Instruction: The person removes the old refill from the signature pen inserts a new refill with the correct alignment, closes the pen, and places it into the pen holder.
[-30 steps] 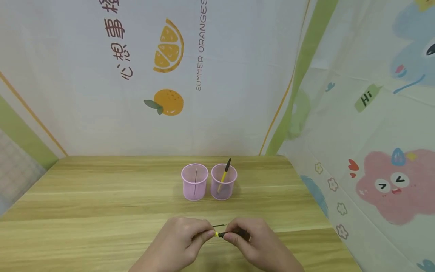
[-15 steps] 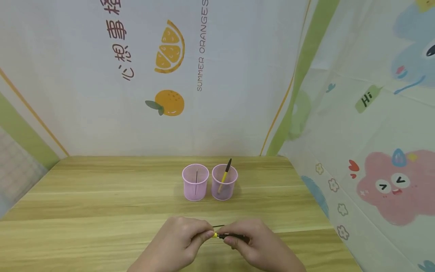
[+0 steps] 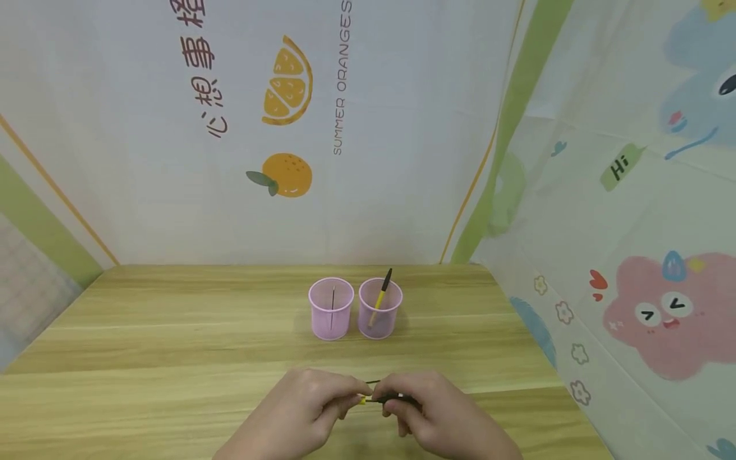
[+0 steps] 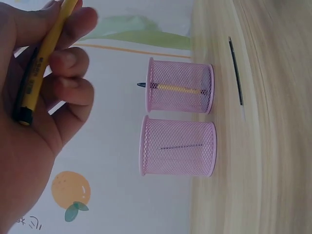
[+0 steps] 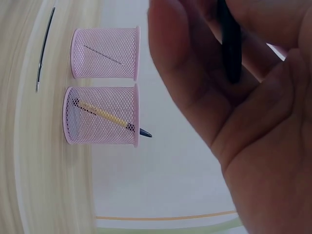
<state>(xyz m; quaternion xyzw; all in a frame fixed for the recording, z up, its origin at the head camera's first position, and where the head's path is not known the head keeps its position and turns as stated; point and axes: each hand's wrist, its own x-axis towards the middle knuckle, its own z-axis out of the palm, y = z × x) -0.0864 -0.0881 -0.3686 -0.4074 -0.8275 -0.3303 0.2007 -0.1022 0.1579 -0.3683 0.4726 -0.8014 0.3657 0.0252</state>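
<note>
My left hand (image 3: pixel 305 406) holds the yellow barrel of a ballpoint pen (image 4: pixel 44 63); its black end and dark clip show in the left wrist view. Facing it, my right hand (image 3: pixel 434 409) pinches the pen's black tapered section (image 5: pixel 232 46) between thumb and fingers. A thin dark length spans the small gap between the yellow and black parts in the head view. Just beyond the hands a thin black pen refill (image 4: pixel 236 73) lies on the table, partly hidden by the fingers in the head view.
Two pink mesh cups stand side by side beyond the hands. The left cup (image 3: pixel 321 322) contains a thin dark refill; the right cup (image 3: pixel 388 322) contains a yellow pen (image 3: pixel 381 297) with a black end. A printed cloth (image 3: pixel 397 191) hangs behind the wooden table (image 3: pixel 172 332).
The black section has come away from the yellow barrel slightly, widening the gap between them. My right fingers have shifted along the black section, and more of it shows. The cups stay put.
</note>
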